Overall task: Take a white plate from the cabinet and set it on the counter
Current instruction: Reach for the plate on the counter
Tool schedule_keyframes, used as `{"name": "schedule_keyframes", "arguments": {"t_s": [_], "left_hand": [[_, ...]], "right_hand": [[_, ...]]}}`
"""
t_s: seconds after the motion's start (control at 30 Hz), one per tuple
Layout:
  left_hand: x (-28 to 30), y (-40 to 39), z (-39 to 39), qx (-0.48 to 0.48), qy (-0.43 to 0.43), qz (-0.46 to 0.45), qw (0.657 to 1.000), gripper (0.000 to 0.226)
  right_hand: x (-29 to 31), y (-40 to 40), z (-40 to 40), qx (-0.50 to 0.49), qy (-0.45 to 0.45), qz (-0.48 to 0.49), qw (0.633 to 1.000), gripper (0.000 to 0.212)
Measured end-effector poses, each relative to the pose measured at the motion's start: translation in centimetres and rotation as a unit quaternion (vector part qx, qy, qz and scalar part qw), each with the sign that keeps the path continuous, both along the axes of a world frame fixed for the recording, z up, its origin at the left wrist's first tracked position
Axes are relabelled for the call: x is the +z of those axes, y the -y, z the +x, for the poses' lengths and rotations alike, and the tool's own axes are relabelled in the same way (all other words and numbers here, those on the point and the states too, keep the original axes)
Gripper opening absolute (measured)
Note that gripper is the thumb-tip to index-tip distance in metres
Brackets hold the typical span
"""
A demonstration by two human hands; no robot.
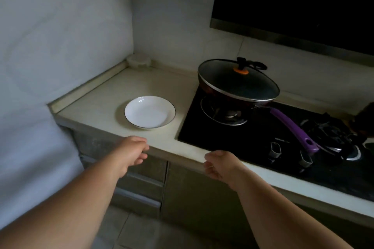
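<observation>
A white plate [150, 112] with a thin dark rim sits flat on the pale counter [97, 107], left of the stove. My left hand [132, 152] hovers at the counter's front edge just below the plate, fingers loosely curled, holding nothing. My right hand [219, 166] hangs in front of the counter edge further right, fingers curled inward and empty, with a ring on one finger. Neither hand touches the plate. Closed cabinet fronts and drawers [182, 190] lie under the counter.
A black gas hob [222, 139] is set into the counter to the right of the plate. On it stands a lidded pan [237, 82] with a purple handle [293, 127] pointing toward me. A small lidded container [138, 61] sits in the back corner.
</observation>
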State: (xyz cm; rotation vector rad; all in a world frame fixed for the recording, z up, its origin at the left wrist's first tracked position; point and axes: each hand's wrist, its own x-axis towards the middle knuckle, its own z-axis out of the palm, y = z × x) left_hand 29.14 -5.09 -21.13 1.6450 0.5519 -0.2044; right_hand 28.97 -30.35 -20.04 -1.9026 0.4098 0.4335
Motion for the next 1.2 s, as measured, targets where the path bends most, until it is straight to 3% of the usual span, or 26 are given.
{"name": "schedule_keyframes", "arguments": {"t_s": [0.17, 0.3, 0.37, 0.47, 0.57, 0.77, 1.0, 1.2], "left_hand": [[1.3, -8.1, 7.4, -0.003, 0.035, 0.073, 0.997, 0.031], [2.0, -12.1, 12.2, -0.042, 0.033, 0.131, 0.99, 0.033], [1.7, -13.2, 14.4, -0.052, 0.029, 0.139, 0.988, 0.033], [0.5, -13.5, 16.4, -0.083, 0.008, 0.134, 0.987, 0.044], [-0.8, -12.9, 17.6, -0.123, -0.018, 0.141, 0.982, 0.054], [-2.3, -12.2, 19.2, -0.166, -0.055, 0.11, 0.978, 0.019], [-2.3, -12.4, 21.5, -0.165, -0.034, 0.121, 0.978, 0.024], [-1.5, -13.6, 25.4, -0.144, 0.021, 0.15, 0.978, 0.025]], "right_hand": [[1.2, -7.6, 5.7, -0.031, 0.0, -0.011, 0.999, 0.012], [1.2, -11.6, 9.4, -0.073, -0.007, -0.027, 0.997, 0.02], [0.8, -13.1, 11.0, -0.097, -0.011, -0.035, 0.995, 0.009], [0.2, -14.5, 12.6, -0.103, -0.033, -0.081, 0.991, 0.036], [-0.4, -14.7, 13.6, -0.114, -0.019, -0.135, 0.984, 0.04], [-1.4, -15.6, 15.4, -0.103, -0.041, -0.123, 0.986, 0.034], [-2.1, -16.1, 17.9, -0.111, -0.035, -0.088, 0.989, 0.035], [-2.2, -17.1, 22.7, -0.076, -0.014, -0.113, 0.991, 0.034]]}}
